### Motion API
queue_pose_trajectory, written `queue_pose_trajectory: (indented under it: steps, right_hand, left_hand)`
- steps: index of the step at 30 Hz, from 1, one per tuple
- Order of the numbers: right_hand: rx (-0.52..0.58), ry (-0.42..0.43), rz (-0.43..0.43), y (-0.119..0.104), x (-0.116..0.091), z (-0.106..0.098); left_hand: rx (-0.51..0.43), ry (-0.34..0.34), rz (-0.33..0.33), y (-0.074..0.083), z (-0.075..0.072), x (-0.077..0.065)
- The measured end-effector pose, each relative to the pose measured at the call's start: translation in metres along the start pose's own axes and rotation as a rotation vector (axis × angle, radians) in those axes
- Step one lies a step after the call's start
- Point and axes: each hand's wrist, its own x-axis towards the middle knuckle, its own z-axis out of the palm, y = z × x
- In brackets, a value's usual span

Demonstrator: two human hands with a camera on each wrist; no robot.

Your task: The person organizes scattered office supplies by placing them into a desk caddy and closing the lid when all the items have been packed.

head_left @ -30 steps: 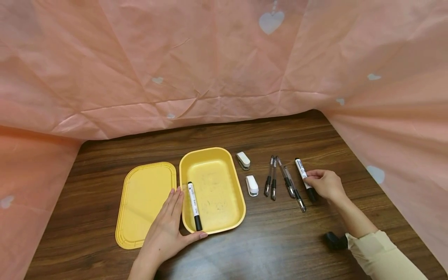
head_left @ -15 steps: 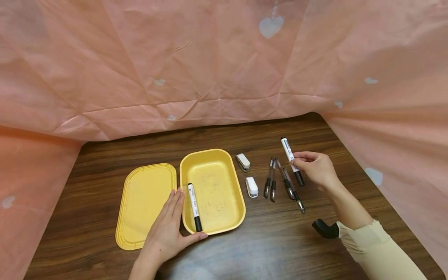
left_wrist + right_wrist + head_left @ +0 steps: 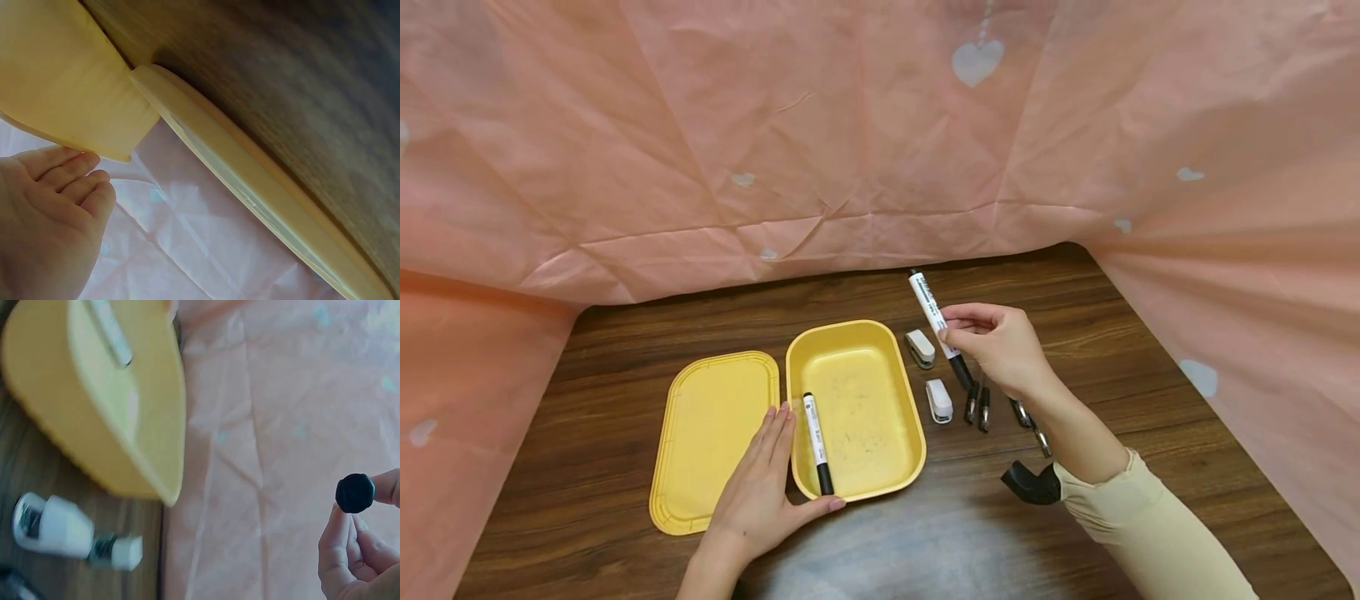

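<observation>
A white marker with black ends (image 3: 929,305) is pinched between the thumb and fingers of my right hand (image 3: 1003,346), raised over the pens and staplers. In the right wrist view the marker's black end (image 3: 355,494) faces the camera. My left hand (image 3: 756,492) rests with straight fingers along the left side and near corner of a yellow box (image 3: 912,417). Inside the box, at its left, lies another white marker (image 3: 816,437). Two small white staplers, a far one (image 3: 920,347) and a near one (image 3: 938,400), sit right of the box.
Several black pens (image 3: 984,410) lie right of the staplers, partly hidden under my right hand. A yellow lid (image 3: 715,442) lies flat left of the box. Pink cloth (image 3: 865,125) hangs around the wooden table (image 3: 625,367). A black strap-like piece (image 3: 1032,483) sits at my right sleeve.
My right hand has lifted the marker from the table and carried it left, past the pens toward the box. The left hand has stayed on the box.
</observation>
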Motion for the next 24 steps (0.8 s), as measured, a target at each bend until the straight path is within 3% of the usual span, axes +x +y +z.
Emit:
queue_pose_trajectory:
  steps: [4, 10, 15, 24]
  right_hand:
    - [0.125, -0.038, -0.011, -0.013, 0.0, 0.018]
    - [0.294, -0.085, 0.056, -0.022, 0.001, 0.042]
    - [0.26, -0.11, 0.131, -0.014, 0.0, 0.069]
    - [0.17, -0.155, 0.208, 0.023, -0.004, 0.109]
  left_hand:
    - [-0.001, -0.007, -0.009, 0.0, -0.001, 0.0]
    - [-0.008, -0.004, -0.007, 0.001, -0.001, 0.0]
    - [-0.01, -0.001, -0.007, -0.001, -0.001, 0.0]
    - [-0.017, 0.006, 0.006, 0.001, -0.001, 0.001]
